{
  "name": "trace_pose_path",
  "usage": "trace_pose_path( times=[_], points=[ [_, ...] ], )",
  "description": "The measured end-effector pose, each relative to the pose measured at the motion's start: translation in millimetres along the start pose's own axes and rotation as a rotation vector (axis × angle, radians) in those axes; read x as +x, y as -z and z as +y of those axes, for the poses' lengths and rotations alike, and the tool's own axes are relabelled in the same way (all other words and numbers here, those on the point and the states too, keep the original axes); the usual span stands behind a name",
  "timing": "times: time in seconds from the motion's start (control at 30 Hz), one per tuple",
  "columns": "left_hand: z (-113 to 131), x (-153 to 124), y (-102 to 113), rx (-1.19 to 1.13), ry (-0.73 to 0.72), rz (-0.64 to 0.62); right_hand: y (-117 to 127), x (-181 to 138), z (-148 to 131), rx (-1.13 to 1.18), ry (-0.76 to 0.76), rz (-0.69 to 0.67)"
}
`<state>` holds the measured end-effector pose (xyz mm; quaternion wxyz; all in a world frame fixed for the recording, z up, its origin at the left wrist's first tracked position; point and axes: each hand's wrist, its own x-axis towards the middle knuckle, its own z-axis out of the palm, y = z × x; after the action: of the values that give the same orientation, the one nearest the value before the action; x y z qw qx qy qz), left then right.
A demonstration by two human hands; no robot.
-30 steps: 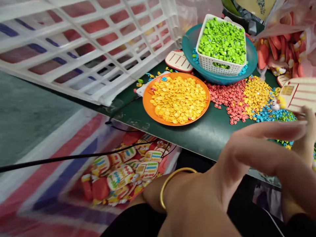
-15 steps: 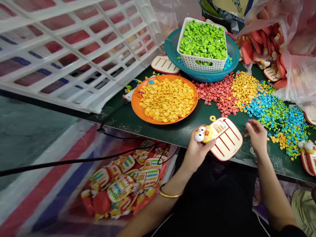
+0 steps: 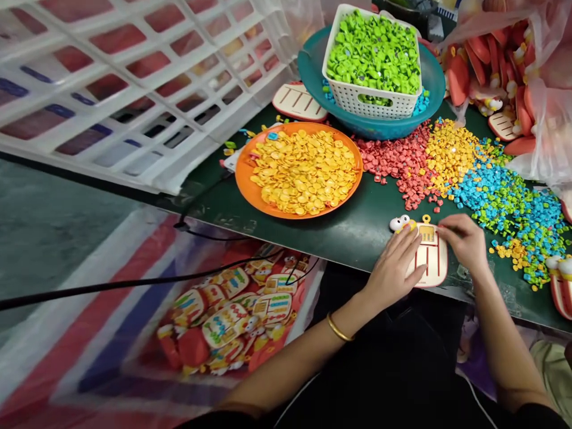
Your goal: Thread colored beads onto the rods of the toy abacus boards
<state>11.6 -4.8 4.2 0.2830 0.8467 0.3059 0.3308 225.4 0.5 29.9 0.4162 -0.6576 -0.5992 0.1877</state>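
Note:
A cream toy board (image 3: 435, 262) with red slots, a yellow loop and a bulging-eyed cartoon head (image 3: 399, 223) lies at the table's near edge. My left hand (image 3: 392, 269) rests across its left part with fingers stretched out flat, covering some slots and part of the head. At the board's upper right corner my right hand (image 3: 467, 239) has thumb and forefinger pinched together, touching the edge beside a slot. Whatever sits between those fingertips is too small to make out. An orange plate (image 3: 245, 185) of yellow discs (image 3: 308, 173) is beyond my left hand.
Loose red pieces (image 3: 402, 161), yellow pieces (image 3: 451, 149) and blue and green pieces (image 3: 504, 196) spread along the right. A white basket (image 3: 370, 98) of green pieces stands in a teal basin (image 3: 313, 65). A white crate (image 3: 147, 89) leans left; finished-looking boards (image 3: 227, 322) lie below in a bag.
The board has gone from tilted in my left hand to lying on the table, turned more upright. My left hand has flattened over it. My right hand has moved in to its corner.

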Motion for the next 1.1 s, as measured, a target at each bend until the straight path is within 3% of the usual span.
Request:
trace_pose_path(
  times=[0.13,0.37,0.57,0.83,1.1],
  points=[
    [-7.9,0.6,-1.6,-0.013,-0.024,-0.094,-2.9,-29.8,-0.7,-0.052,0.074,0.051],
    [-17.5,10.0,4.3,-0.019,-0.076,-0.252,2.7,-36.9,7.6,-0.169,0.158,0.033],
    [-17.9,10.3,2.3,0.017,-0.077,-0.247,9.2,-35.2,3.6,-0.262,0.253,-0.036],
    [-16.0,9.5,-1.5,0.044,-0.082,-0.219,12.7,-50.1,-0.4,-0.183,0.194,-0.075],
    [-19.0,10.6,-4.3,0.045,-0.123,-0.185,-9.4,-59.9,-7.1,-0.113,0.197,-0.023]
  ],
)
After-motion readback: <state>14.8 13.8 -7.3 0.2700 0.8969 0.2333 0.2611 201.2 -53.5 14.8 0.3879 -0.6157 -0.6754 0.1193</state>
